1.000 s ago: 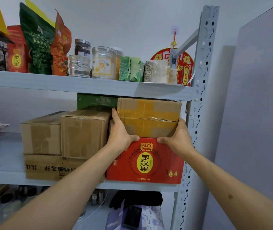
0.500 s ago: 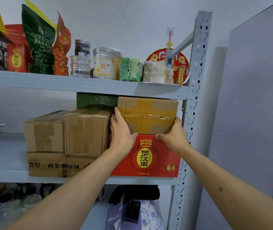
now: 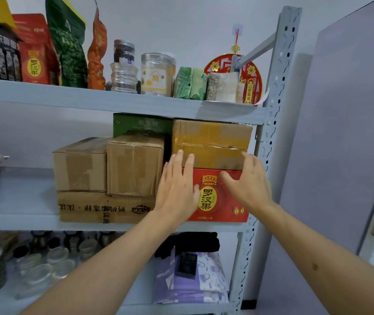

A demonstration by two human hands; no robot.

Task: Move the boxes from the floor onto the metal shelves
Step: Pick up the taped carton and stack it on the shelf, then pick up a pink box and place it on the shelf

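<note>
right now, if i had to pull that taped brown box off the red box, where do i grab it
Take the taped brown box by its two short ends, coming from the front. It lies flat on the red box, close under the upper shelf, so a top grip looks blocked. The left end gap looks tight; slide it forward first.

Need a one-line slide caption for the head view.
Both open hands, left and right, in front of a taped cardboard box stacked on a red carton on the middle shelf.

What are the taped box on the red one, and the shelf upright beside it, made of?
Taped box: looks like brown corrugated cardboard, matte, with glossy tan tape strips and creased edges. Shelf upright: apparently painted metal, pale grey, punched with slots.
</note>
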